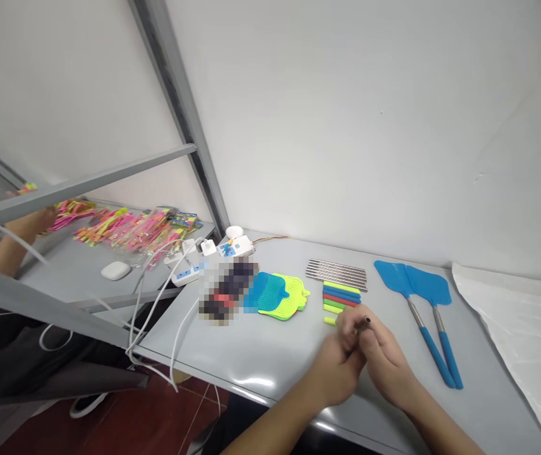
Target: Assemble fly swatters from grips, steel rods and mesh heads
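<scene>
My left hand [335,366] and my right hand [387,357] are closed together above the front of the table. Between them sits a thin metal tube [366,321], its dark hollow end showing; the rest is hidden by my fingers. Just beyond lies a row of coloured handle grips [341,296], in yellow, blue, red and green. Behind these are several silver metal rods [337,273] side by side. To the left, blue [267,292] and yellow-green fly swatter heads [292,297] overlap in a pile. Two blue fly swatters [429,316] with silver shafts lie to the right.
White power strips [239,245] and loose cables stand at the table's left end, beside a blurred-out object [227,294]. A white sheet [502,328] covers the right side. Beyond the metal frame, another person's arm [9,246] reaches over pink and yellow packaged items [142,227].
</scene>
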Available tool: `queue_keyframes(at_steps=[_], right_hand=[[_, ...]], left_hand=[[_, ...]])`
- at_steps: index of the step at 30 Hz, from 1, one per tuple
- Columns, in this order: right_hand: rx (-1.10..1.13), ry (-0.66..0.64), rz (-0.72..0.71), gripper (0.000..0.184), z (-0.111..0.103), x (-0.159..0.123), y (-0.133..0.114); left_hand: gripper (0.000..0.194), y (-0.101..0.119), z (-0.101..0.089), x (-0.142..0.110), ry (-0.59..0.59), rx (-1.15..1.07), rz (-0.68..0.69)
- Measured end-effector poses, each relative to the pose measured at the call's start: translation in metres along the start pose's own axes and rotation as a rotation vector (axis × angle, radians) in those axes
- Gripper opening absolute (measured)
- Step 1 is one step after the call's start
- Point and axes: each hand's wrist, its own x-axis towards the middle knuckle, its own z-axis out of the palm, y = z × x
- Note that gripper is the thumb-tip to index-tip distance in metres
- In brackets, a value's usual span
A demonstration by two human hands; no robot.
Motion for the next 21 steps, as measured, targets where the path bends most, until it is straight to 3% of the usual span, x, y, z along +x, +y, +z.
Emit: queue_keyframes(at_steps=[3, 5, 8, 10, 11, 16, 21], right_hand=[[-0.115, -0.064, 0.022, 0.046, -0.002, 0.016, -0.021], [-0.226, -0.06, 0.007, 0.044, 0.003, 0.04, -0.027], [-0.572, -0.113, 0.034, 0.041, 0.025, 0.093, -0.015], [-0.999, -0.283, 0.098, 0.045, 0.045, 0.13, 0.002], [-1.071, -0.327, 0.124, 0.044, 0.056, 0.147, 0.012], [-1.231, -0.451, 0.214, 0.047, 0.09, 0.199, 0.053], [-1.191, -0.531, 0.294, 0.032, 0.088, 0.215, 0.065]], left_hand=[[0.024, 0.001, -0.008, -0.013, 0.069, -0.057, -0.062], [0.03, -0.001, -0.018, -0.023, 0.12, -0.167, -0.081], [0.037, -0.007, -0.036, -0.037, 0.187, -0.367, -0.088], [0.039, -0.01, -0.048, -0.043, 0.266, -0.434, -0.105], [0.04, -0.012, -0.053, -0.046, 0.32, -0.447, -0.107], [0.037, -0.017, -0.068, -0.053, 0.499, -0.541, -0.105], [0.032, -0.017, -0.069, -0.048, 0.522, -0.598, -0.135]])
